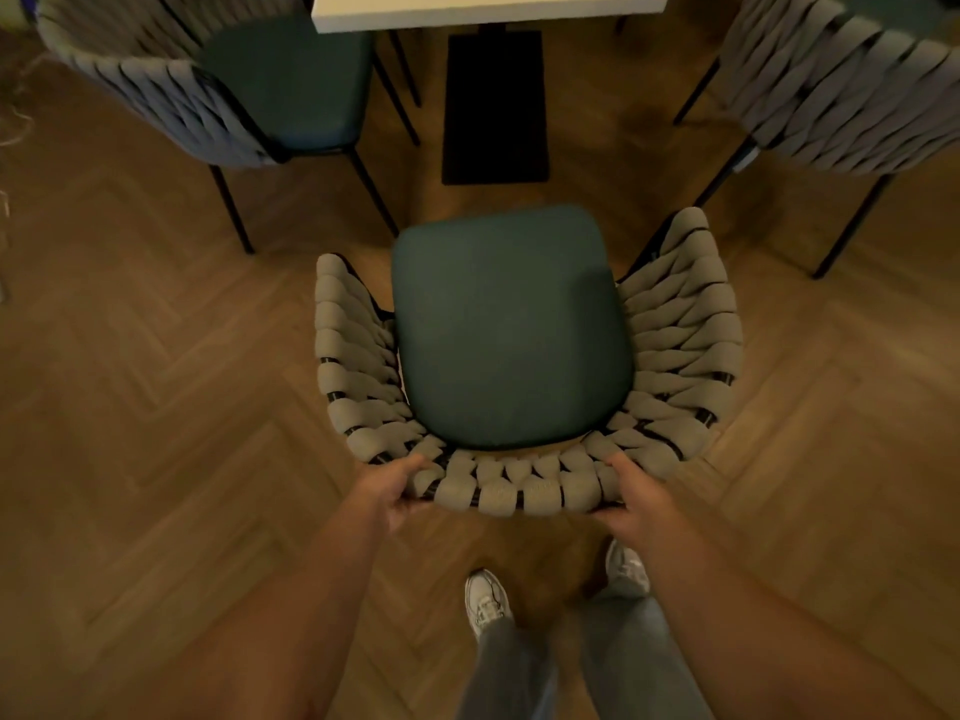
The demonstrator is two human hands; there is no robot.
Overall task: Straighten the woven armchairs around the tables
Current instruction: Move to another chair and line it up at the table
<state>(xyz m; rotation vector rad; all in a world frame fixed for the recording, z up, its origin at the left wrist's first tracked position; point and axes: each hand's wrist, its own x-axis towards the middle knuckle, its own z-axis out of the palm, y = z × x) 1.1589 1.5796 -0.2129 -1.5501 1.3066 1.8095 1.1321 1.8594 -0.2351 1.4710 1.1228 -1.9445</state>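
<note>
Grips the woven armchair from behind, at the top rim of its backrest, seat facing the white table. Takes the rim at two points, one toward each rear corner: judged to give leverage for both pushing and turning the frame.

Left hand: closed round the rim, thumb over the webbing, fingers curled beneath. Right hand: closed round the rim in the same manner, fingers largely hidden under the edge.

Stands well clear of the tabletop, seat front short of the dark pedestal base, and appears turned slightly off the table's line. Sits between two further armchairs, left and right, both nearer the table.

Probably calls for a forward push with a small twist to square the seat.
</note>
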